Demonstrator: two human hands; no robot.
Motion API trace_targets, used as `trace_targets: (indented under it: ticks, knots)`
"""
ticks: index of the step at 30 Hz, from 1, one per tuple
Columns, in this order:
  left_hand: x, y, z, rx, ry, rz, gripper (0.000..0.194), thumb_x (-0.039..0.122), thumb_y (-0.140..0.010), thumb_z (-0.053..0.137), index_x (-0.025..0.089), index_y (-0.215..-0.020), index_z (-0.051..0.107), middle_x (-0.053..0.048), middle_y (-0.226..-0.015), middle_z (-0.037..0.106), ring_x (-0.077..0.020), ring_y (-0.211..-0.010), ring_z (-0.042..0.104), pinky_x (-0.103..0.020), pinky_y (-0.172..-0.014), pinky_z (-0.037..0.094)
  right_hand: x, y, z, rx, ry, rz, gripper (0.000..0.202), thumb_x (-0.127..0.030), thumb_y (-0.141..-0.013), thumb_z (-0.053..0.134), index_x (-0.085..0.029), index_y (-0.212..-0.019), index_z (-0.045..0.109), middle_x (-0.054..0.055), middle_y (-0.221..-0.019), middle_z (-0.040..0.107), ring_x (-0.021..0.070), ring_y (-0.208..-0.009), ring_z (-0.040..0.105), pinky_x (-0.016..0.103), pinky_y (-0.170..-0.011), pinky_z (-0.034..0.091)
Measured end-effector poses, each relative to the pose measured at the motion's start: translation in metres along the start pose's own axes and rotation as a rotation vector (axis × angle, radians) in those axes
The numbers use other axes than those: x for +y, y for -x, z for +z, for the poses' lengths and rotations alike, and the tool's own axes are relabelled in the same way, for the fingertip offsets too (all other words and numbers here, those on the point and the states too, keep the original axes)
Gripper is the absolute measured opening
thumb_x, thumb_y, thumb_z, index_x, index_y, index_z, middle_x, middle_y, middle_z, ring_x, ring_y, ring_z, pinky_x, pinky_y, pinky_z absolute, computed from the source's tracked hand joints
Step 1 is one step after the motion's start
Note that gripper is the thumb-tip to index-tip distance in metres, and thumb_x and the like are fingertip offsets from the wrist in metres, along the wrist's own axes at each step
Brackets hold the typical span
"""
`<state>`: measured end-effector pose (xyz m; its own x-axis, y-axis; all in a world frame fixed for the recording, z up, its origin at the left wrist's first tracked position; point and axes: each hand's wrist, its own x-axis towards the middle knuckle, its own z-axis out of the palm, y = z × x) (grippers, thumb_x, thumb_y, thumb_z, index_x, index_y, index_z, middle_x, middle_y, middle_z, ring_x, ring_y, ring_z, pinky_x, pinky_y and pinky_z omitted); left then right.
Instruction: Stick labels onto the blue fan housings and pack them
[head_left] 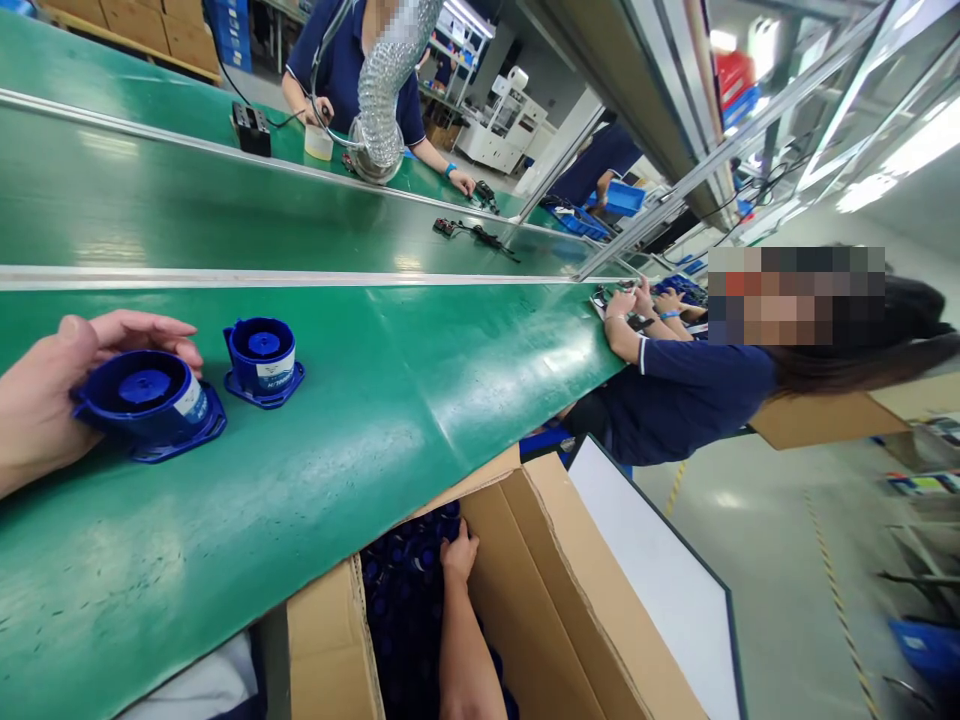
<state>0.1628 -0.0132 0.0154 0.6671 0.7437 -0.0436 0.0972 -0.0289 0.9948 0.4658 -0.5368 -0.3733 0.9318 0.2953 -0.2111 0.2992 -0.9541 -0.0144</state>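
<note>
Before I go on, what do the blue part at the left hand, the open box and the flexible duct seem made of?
Blue part: probably moulded plastic, slightly glossy, judging by its even colour and thin flange. Open box: corrugated cardboard, matt brown, with rough cut edges. Flexible duct: likely metal foil, silvery and crinkled, possibly foil-coated film.

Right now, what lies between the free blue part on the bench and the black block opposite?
Between blue part and black block, the head view shows a near rail, green strip and far rail.

Two blue housings [251,372] on one green bench [360,430]; one open carton [536,570] holding probably dozens of dark blue pieces [397,575].
</note>
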Motion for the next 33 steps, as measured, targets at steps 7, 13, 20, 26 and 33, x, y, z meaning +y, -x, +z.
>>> trace_targets:
  ticks: [7, 13, 20, 26, 33]
  knots:
    - [0.001, 0.0, 0.002, -0.009, 0.058, 0.024, 0.072, 0.092, -0.085, 0.042, 0.033, -0.113, 0.072, 0.007, -0.097, 0.082, -0.0288, -0.13, 0.066, -0.054, -0.093, 0.048, 0.0, -0.006, -0.003, 0.014, -0.091, 0.254, 0.055, -0.034, -0.1, 0.065, -0.024, -0.151, 0.047, 0.011, -0.14, 0.06, 0.029, -0.121, 0.063, 0.048, -0.104, 0.052]
    - [0.0, 0.0, -0.001, -0.026, 0.066, 0.015, 0.075, 0.095, -0.081, 0.046, 0.032, -0.113, 0.071, 0.007, -0.096, 0.081, -0.0301, -0.129, 0.067, -0.057, -0.096, 0.046, -0.002, -0.002, 0.003, 0.02, -0.179, 0.315, 0.053, -0.031, -0.1, 0.067, -0.025, -0.149, 0.05, 0.012, -0.143, 0.059, 0.0289, -0.12, 0.063, 0.05, -0.105, 0.053]
    - [-0.006, -0.003, -0.004, -0.003, 0.105, 0.062, 0.067, 0.085, -0.091, 0.044, 0.029, -0.113, 0.075, -0.005, -0.1, 0.081, -0.0273, -0.104, 0.076, -0.05, -0.088, 0.056, 0.004, -0.007, 0.014, 0.092, -0.32, 0.285, 0.056, -0.032, -0.099, 0.067, -0.021, -0.151, 0.05, 0.013, -0.148, 0.055, 0.0293, -0.125, 0.061, 0.051, -0.108, 0.05]
    - [0.001, -0.004, 0.001, 0.036, 0.221, 0.035, 0.072, 0.086, -0.072, 0.071, 0.021, -0.102, 0.079, -0.008, -0.089, 0.08, -0.0232, -0.087, 0.073, -0.033, -0.075, 0.061, 0.002, -0.006, 0.019, 0.109, -0.332, 0.315, 0.06, -0.022, -0.095, 0.066, -0.02, -0.152, 0.05, 0.015, -0.145, 0.057, 0.0298, -0.118, 0.065, 0.048, -0.105, 0.05]
    - [0.001, -0.004, 0.001, 0.031, 0.249, 0.023, 0.073, 0.087, -0.068, 0.074, 0.021, -0.1, 0.08, -0.007, -0.088, 0.08, -0.0242, -0.087, 0.071, -0.029, -0.074, 0.061, 0.005, -0.009, 0.029, 0.134, -0.376, 0.289, 0.065, -0.016, -0.093, 0.063, -0.018, -0.156, 0.047, 0.019, -0.146, 0.053, 0.0316, -0.122, 0.064, 0.047, -0.108, 0.048]
